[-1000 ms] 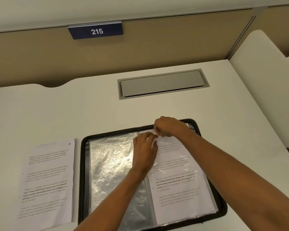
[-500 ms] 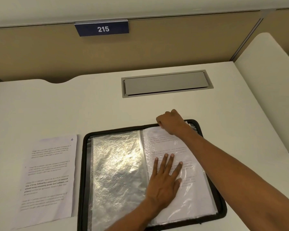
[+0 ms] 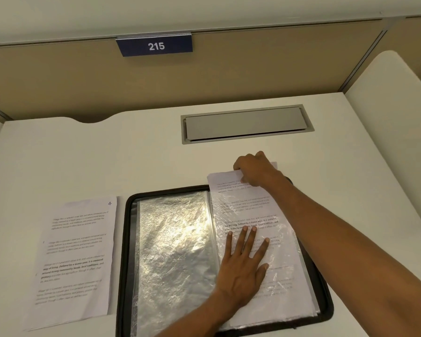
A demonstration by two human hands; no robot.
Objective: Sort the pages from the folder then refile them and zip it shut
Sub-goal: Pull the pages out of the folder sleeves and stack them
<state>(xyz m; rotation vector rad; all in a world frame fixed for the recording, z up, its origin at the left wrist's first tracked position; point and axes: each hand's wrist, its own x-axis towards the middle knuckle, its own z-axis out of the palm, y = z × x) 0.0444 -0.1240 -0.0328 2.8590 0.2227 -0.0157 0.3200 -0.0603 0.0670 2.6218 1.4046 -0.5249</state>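
Pale bench (image 3: pixel 83 154) runs back to a beige partition (image 3: pixel 58 81) carrying one blue number plate (image 3: pixel 156 46) that reads 215, with one grey cable hatch (image 3: pixel 246 124) set into the top. Farthest left lies a loose page (image 3: pixel 75 259), flat on the bench just beside the folder and marked 4 at its corner; it has not moved. The black zip folder (image 3: pixel 122 251) lies open, its left clear sleeve (image 3: pixel 173 251) crinkled and holding nothing. The left hand (image 3: pixel 243 271) lies flat with fingers spread on the right sleeve (image 3: pixel 284 276), pressing it down as it did half a second ago. Under that plastic is the second page (image 3: pixel 225 181), whose top edge now sticks out past the folder's far rim onto the bench, where before it sat inside the sleeve. The right hand (image 3: pixel 255 171) has moved farther from the body with it, its grip closed in a pinch on that top edge. Counted: two printed pages in plain sight, one folder, two sleeves facing up, two hands.
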